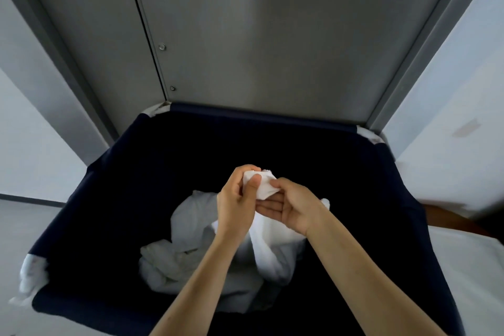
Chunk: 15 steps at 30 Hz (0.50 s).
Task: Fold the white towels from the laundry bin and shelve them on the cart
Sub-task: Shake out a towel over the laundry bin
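Now, standing over the dark bin (114, 172), in front of grey doors (272, 35), with one bunched end of a towel (263, 188) raised above it in both hands. Wrapping that bunch with the left hand (236, 202), thumb pressed on top; pinching the cloth just beside it with the right hand (290, 209), between thumb and forefinger, other fingers stretched flat underneath. Below the grip, hanging in loose folds down into the bin and onto a crumpled pile (169, 259) of more white cloth at the bottom; cannot tell whether lifted clear of that pile or tangled with it. Judging by the drape: soft, limp and light, with no stiffness to lean on, bound to sag and twist wherever left unsupported. Probably neither fragile nor slippery, so no need for a hard squeeze. Better to feel along one hem from the held end, find two neighbouring corners, pinch one in each hand and draw them apart, letting the rest fall flat. Worth lifting high enough to clear the rim, and shaking once if caught below. No sign of the cart from here.
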Motion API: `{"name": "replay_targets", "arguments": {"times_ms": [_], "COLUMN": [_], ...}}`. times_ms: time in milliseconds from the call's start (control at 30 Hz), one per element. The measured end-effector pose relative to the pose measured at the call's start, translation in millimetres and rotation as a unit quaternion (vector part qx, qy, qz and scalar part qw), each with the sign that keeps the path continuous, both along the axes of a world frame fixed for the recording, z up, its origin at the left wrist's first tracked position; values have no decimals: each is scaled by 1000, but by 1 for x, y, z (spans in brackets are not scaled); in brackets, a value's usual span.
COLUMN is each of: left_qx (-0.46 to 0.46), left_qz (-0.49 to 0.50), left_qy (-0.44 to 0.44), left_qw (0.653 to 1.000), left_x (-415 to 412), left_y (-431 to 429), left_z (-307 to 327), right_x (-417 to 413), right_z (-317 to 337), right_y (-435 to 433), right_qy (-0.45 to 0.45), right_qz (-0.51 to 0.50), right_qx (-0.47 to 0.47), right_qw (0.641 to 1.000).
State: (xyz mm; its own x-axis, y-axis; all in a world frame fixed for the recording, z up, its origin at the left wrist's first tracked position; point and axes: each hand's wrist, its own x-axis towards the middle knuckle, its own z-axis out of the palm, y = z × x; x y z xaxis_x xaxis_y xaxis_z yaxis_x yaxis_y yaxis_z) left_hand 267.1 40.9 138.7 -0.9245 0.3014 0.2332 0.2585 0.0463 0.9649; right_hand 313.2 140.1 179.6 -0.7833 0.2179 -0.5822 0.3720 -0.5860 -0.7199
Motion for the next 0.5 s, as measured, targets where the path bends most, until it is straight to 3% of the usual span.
{"name": "replay_targets", "arguments": {"times_ms": [200,367,500], "left_qx": [-17,59,46], "left_qz": [-120,-127,-81], "left_qy": [4,-135,-141], "left_qw": [993,981,986], "left_x": [-6,-7,0], "left_y": [-12,-13,-12], "left_z": [-10,-19,-23], "right_x": [2,4,8], "right_z": [-3,-8,-15], "right_y": [7,6,0], "right_qy": [-9,5,-19], "right_qz": [-1,21,47], "right_qx": [4,-1,76], "right_qw": [1000,1000,996]}}
